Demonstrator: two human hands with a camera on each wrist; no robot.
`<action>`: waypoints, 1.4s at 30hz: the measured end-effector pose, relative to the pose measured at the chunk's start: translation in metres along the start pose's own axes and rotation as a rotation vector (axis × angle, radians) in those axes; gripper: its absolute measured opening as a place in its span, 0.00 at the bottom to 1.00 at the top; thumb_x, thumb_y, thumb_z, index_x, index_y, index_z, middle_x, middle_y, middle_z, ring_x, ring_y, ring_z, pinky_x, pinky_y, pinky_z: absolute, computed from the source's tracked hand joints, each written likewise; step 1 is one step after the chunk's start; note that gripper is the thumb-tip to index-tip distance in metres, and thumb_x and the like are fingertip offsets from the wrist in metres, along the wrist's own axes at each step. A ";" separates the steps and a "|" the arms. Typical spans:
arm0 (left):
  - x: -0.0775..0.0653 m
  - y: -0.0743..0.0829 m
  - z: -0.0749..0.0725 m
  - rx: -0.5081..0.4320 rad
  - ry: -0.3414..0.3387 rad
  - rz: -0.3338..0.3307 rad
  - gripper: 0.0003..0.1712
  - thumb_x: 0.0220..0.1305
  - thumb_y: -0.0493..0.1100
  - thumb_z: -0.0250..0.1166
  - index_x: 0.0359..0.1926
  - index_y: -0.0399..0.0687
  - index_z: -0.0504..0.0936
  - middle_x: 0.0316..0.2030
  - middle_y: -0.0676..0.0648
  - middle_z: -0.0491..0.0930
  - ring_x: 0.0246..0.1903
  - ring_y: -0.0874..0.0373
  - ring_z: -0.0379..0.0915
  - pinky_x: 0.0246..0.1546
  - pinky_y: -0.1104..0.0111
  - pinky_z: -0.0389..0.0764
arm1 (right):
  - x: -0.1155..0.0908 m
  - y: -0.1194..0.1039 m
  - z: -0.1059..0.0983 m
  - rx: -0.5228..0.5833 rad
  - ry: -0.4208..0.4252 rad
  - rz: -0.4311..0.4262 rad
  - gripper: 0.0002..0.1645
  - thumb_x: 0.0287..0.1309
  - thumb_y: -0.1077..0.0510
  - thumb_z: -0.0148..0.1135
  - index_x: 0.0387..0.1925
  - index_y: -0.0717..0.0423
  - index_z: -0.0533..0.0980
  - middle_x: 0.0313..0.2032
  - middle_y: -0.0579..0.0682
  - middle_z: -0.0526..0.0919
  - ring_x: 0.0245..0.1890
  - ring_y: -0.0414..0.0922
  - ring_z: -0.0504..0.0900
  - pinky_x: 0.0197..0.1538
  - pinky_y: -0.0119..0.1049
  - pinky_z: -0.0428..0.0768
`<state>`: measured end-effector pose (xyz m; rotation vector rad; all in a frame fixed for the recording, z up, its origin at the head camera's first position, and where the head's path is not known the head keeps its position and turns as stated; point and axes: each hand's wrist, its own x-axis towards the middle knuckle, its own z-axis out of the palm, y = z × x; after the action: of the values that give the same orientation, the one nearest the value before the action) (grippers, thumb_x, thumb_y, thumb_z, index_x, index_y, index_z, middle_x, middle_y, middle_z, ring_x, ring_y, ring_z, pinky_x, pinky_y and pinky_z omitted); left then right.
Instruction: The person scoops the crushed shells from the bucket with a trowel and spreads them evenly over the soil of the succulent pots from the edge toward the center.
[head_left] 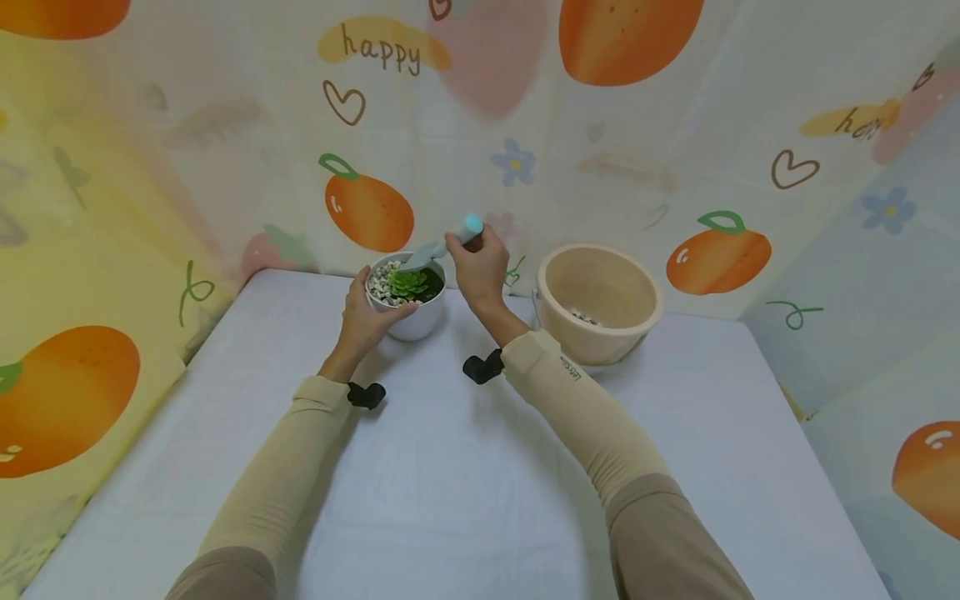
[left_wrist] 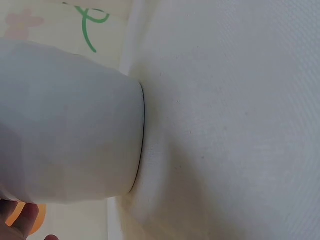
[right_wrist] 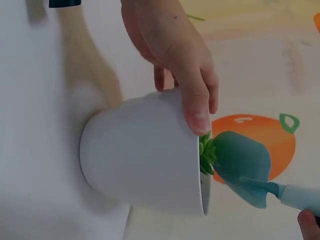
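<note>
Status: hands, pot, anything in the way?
Left hand holding white pot at rim; right hand gripping blue trowel over succulent. Pot upright on table. Nothing visibly blocking; beige bucket stands apart from pot.

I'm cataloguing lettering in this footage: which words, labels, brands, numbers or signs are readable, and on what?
"happy": yellow-orange patch on the fruit-print backdrop, upper left of centre.
"ha", the rest unclear: same backdrop, at right.
Too small to read: dark print on the right sleeve.
None seen on the white succulent pot, blue trowel or beige bucket.
</note>
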<state>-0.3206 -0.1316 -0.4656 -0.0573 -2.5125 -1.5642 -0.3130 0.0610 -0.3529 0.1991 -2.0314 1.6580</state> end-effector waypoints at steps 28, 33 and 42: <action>-0.001 0.003 -0.002 0.050 0.002 -0.006 0.66 0.47 0.62 0.75 0.76 0.47 0.45 0.73 0.38 0.52 0.71 0.38 0.50 0.68 0.38 0.53 | 0.006 0.011 -0.013 0.259 0.074 0.207 0.09 0.58 0.65 0.63 0.40 0.67 0.77 0.30 0.50 0.80 0.34 0.38 0.80 0.45 0.36 0.85; -0.001 0.007 -0.003 0.110 -0.001 -0.009 0.66 0.47 0.63 0.74 0.76 0.45 0.46 0.72 0.35 0.55 0.70 0.36 0.50 0.67 0.37 0.53 | 0.010 0.010 -0.025 0.292 0.089 0.234 0.08 0.59 0.64 0.63 0.39 0.66 0.77 0.29 0.47 0.78 0.34 0.38 0.80 0.46 0.35 0.85; 0.001 0.011 -0.007 0.202 0.004 0.013 0.65 0.46 0.63 0.74 0.75 0.41 0.48 0.69 0.33 0.57 0.69 0.36 0.51 0.67 0.39 0.53 | 0.016 0.006 -0.046 0.327 0.121 0.243 0.05 0.58 0.65 0.63 0.36 0.63 0.78 0.28 0.45 0.78 0.33 0.40 0.82 0.47 0.37 0.85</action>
<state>-0.3189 -0.1327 -0.4531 -0.0422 -2.6462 -1.2964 -0.3158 0.1091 -0.3453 -0.0394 -1.7410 2.0957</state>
